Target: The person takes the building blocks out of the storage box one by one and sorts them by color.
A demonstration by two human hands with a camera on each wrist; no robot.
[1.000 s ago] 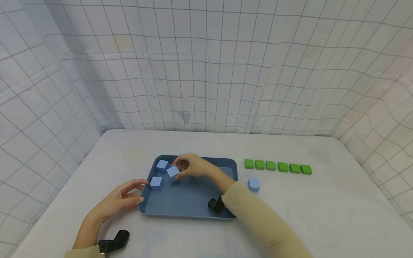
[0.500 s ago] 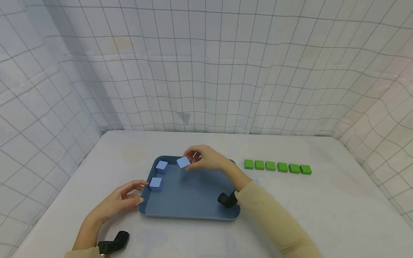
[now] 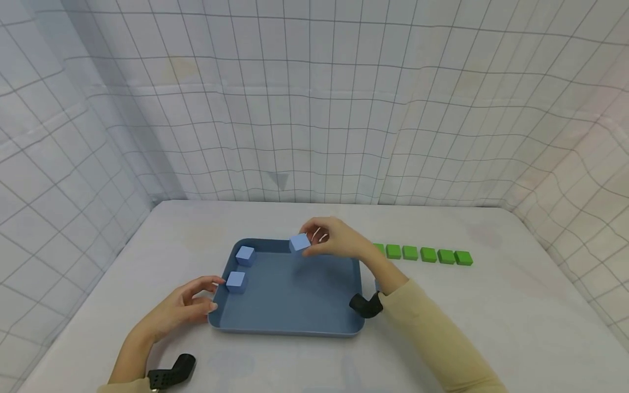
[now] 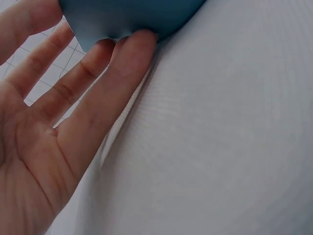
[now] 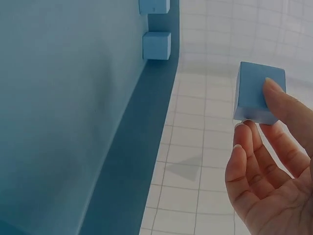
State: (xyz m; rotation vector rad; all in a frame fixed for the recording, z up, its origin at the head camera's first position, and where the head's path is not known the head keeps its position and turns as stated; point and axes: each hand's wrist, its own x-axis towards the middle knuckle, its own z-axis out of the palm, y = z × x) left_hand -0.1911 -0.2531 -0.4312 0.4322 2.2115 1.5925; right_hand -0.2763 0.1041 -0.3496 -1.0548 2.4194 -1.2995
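Observation:
My right hand [image 3: 339,238] pinches a light blue cube [image 3: 299,243] between thumb and fingers, above the far edge of the blue tray [image 3: 290,331]. In the right wrist view this cube [image 5: 259,88] shows whole, with the thumb on its face. Two more blue cubes [image 3: 245,256] [image 3: 237,282] sit inside the tray along its left side. My left hand [image 3: 179,305] rests against the tray's left rim. The left wrist view shows its nearly straight fingers [image 4: 129,61] touching the tray's outer wall [image 4: 127,19].
Right of the tray, several green blocks [image 3: 428,255] form a row on the white table [image 3: 491,305]; my right wrist partly covers the leftmost. Another blue cube [image 3: 377,285] lies mostly hidden behind that wrist. A gridded white curtain [image 3: 314,109] surrounds the table's back and sides.
Holding the blue cube, my right hand has moved right and up from beside the two tray cubes to the tray's far edge. The left hand has stayed at the rim.

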